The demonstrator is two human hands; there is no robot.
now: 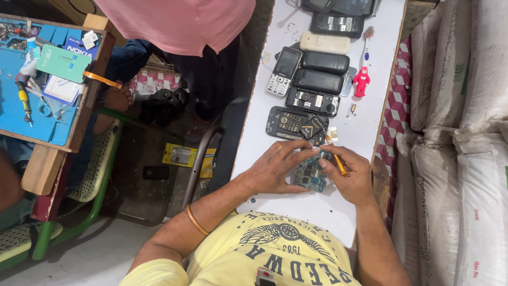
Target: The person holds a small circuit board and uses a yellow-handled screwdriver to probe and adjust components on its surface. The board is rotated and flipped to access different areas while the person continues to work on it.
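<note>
- Near the front edge of the white desk [323,212], a blue circuit board [311,177] lies flat between the two hands.
- Left hand [275,168] rests on the board's left side, fingers curled over its top edge and pinning it down.
- Right hand [353,177] is closed around a small screwdriver with an orange handle [338,163], its tip slanting up and left, just above the board.
- Just above the board lies an opened black phone with its keypad showing [288,123], with a small dark square part [313,127] resting on its right end.
- Farther up from the board, a stack of phones [317,79] runs toward the desk's far end, some face down, some with backs removed.
- Right of that stack stands a small red figure [361,82].
- Right of the desk, white sacks [465,132] are piled.
- Left of the board, beyond the desk edge, another person in a pink shirt [180,21] stands by a blue work mat [37,90].
</note>
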